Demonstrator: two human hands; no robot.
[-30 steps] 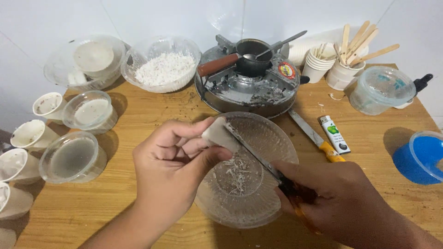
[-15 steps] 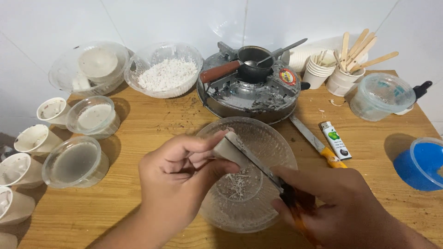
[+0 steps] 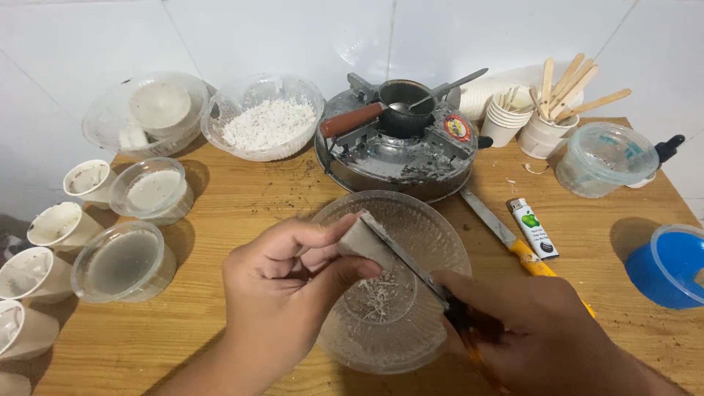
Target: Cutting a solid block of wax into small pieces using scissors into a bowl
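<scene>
Likely home craft corner: tabletop burner (image 3: 400, 150), wax-flake bowl (image 3: 264, 126), moulds.

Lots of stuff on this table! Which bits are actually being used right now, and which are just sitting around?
In use:
left hand holding a pale wax-like block
right hand scraping it with a knife
clear glass bowl catching the shavings

Lying about:
small stove with a little pot
second knife
lighter
bowl of white flakes
cups of wooden sticks
blue tub

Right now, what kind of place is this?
Probably a home craft bench, likely for candle making: small stove with melting pot, bowl of white flakes, wooden sticks on a wooden table.
</scene>
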